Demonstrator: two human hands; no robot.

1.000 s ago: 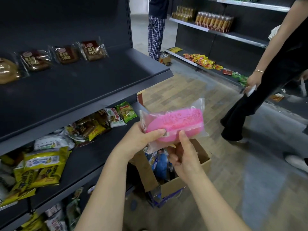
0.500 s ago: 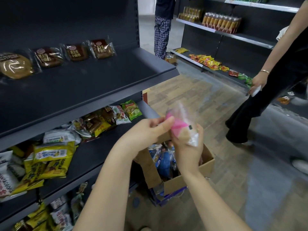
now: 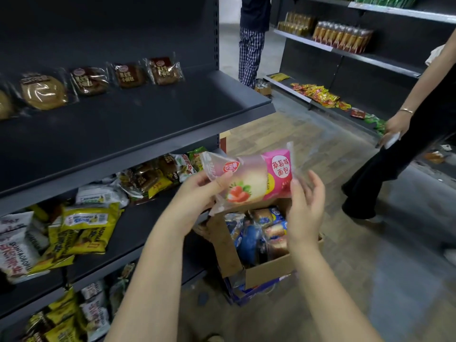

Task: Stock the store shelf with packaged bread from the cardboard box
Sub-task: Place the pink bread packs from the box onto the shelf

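A pink strawberry bread packet (image 3: 254, 180) hangs in the air above the cardboard box (image 3: 269, 270), its printed front facing me. My left hand (image 3: 197, 196) pinches the packet's left end between thumb and fingers. My right hand (image 3: 307, 196) touches the packet's right end with nearly straight fingers. The box on the floor holds several more wrapped breads (image 3: 261, 230). The dark upper shelf (image 3: 138, 119) carries a row of wrapped breads (image 3: 128, 75) along its back.
The lower shelf holds yellow and white snack bags (image 3: 81, 230). A person in black (image 3: 399, 149) stands close on the right, holding something white. Another person in checked trousers (image 3: 250, 53) stands at the aisle's far end. Shelves with snacks (image 3: 318, 93) line the opposite side.
The packet has been turned over between my hands: earlier it showed a plain pink side, then stood edge-on, and now shows its strawberry front. My right hand has loosened to an open touch.
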